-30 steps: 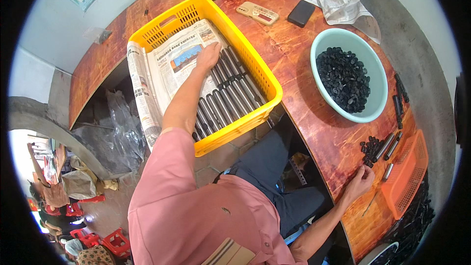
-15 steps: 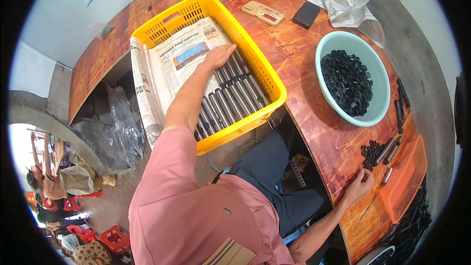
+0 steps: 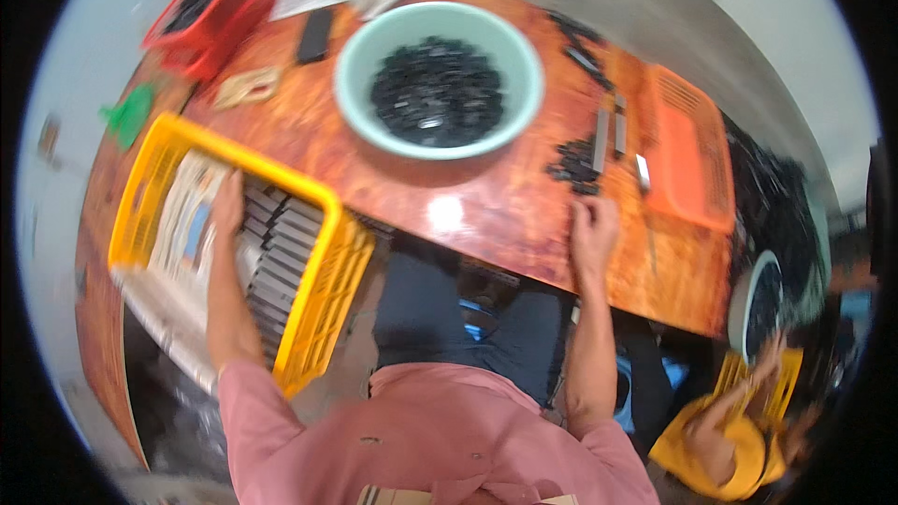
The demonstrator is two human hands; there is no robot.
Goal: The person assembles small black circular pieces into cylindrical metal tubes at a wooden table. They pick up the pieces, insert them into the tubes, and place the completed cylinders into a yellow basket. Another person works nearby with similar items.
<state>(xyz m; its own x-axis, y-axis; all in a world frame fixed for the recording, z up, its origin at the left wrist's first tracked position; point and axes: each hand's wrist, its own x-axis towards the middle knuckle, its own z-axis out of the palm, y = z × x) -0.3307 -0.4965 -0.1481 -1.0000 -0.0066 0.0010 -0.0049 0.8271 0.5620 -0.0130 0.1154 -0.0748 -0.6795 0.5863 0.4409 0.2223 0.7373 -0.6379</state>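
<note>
In the yellow basket [image 3: 323, 295] at the left, my left hand [image 3: 227, 204] reaches to the far end of a row of metal tubes with black ends [image 3: 281, 257]. It lies beside the newspaper [image 3: 178, 215] that lines the basket. Motion blur smears its fingers, so whether it holds a tube cannot be seen. At the right, my right hand [image 3: 595, 229] rests over the table near its front edge, with curled fingers close together. Just beyond its fingertips lies a small heap of black caps [image 3: 572, 164]. Anything inside those fingers is hidden.
A pale green basin [image 3: 351, 117] of black pieces stands mid-table. Loose tubes [image 3: 601, 140] lie beside an orange basket [image 3: 697, 154]. Behind are a dark phone [image 3: 315, 36], a tan phone-shaped item [image 3: 246, 89] and a red basket [image 3: 210, 51]. Another person in yellow [image 3: 720, 449] works at lower right.
My view has swung to the right, bringing the other person into sight and shifting the basket left. My left hand stays in the basket; my right hand stays by the black caps.
</note>
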